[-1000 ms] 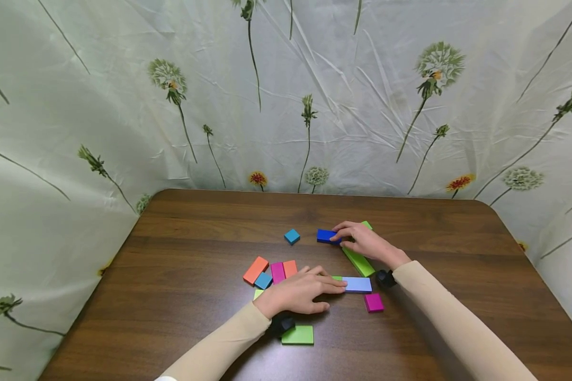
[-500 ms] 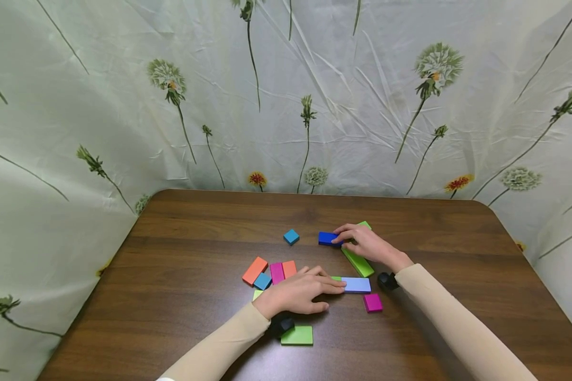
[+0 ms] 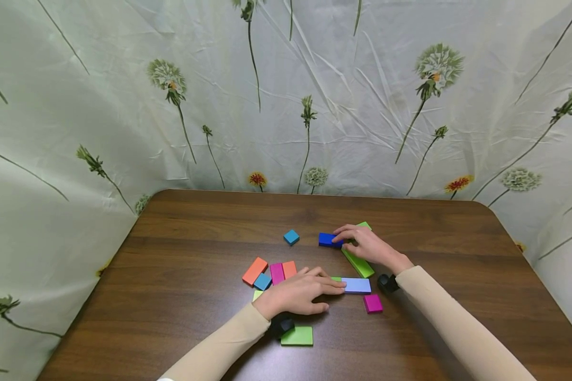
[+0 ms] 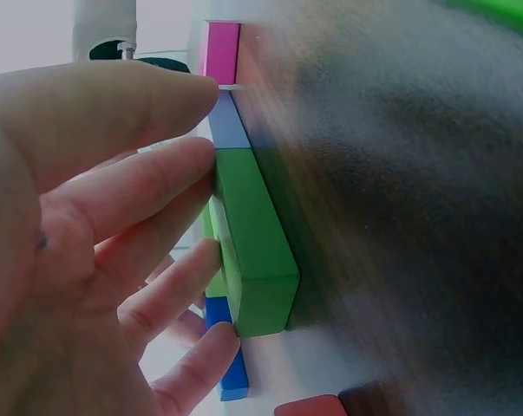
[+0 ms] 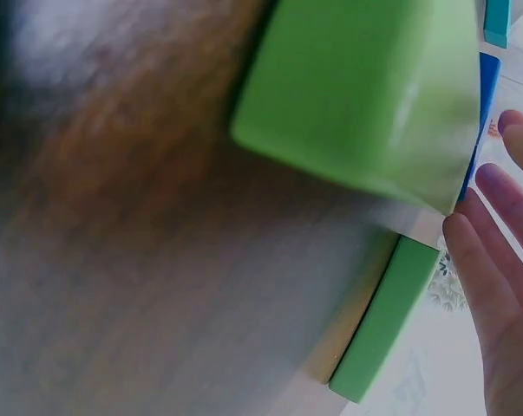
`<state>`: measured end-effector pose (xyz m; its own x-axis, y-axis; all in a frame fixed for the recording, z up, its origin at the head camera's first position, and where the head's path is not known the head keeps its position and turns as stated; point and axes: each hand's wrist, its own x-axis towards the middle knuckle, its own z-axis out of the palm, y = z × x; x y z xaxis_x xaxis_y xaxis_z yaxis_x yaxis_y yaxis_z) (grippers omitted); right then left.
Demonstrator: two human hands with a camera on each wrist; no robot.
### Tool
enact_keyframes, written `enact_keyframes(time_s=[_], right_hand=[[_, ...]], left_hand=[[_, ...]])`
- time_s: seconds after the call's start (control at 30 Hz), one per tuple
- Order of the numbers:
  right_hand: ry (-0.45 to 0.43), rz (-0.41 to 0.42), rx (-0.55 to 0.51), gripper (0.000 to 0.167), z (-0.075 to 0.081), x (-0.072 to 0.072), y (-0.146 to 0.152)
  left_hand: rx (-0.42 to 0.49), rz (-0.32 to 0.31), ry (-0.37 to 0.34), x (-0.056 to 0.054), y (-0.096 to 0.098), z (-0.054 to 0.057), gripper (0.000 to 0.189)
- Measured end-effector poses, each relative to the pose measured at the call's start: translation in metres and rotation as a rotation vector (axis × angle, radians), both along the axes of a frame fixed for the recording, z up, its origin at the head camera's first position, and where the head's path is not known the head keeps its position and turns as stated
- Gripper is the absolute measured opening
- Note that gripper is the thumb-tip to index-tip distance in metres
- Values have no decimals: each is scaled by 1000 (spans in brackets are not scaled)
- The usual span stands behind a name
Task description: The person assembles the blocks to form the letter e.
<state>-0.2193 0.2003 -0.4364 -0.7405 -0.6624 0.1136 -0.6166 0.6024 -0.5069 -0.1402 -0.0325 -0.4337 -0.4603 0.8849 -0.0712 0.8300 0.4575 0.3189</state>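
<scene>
My left hand (image 3: 301, 291) lies over a green block (image 4: 259, 230), its extended fingers touching the block's upper side. Butted against that block's right end is a light blue block (image 3: 357, 286), with fingertips right at the join. Farther back, my right hand (image 3: 368, 245) touches the right part of a dark blue block (image 3: 328, 239) with fairly straight fingers. Beneath the right hand, a long lime block (image 3: 359, 263) slants across the table. Behind the hand, another green block (image 5: 387, 321) shows. The left palm hides part of the blocks below it.
To the left lie two orange blocks, one tilted (image 3: 255, 271), a magenta block (image 3: 277, 273) and a teal block (image 3: 262, 281). Another teal block (image 3: 292, 237) sits farther back. A magenta square (image 3: 373, 303) and a flat green block (image 3: 297, 336) lie nearer the body.
The dark blue block has slid slightly right and toward the body under my right hand's fingers. My left hand stays in place on the green block.
</scene>
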Motion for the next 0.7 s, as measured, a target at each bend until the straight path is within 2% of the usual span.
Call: enact_keyframes(time_s=[0.33,0.57,0.7], right_hand=[[25,-85,-141,28,0,-4,7],[46,-108,-159,28,-2,-3,15],[44,-87,-144,28,-3,-1,17]], left_hand=[[-18,-4,19,1,1,1,48],[-17,0,31,3,1,0,50],[-13,-3,32,3,0,0,50]])
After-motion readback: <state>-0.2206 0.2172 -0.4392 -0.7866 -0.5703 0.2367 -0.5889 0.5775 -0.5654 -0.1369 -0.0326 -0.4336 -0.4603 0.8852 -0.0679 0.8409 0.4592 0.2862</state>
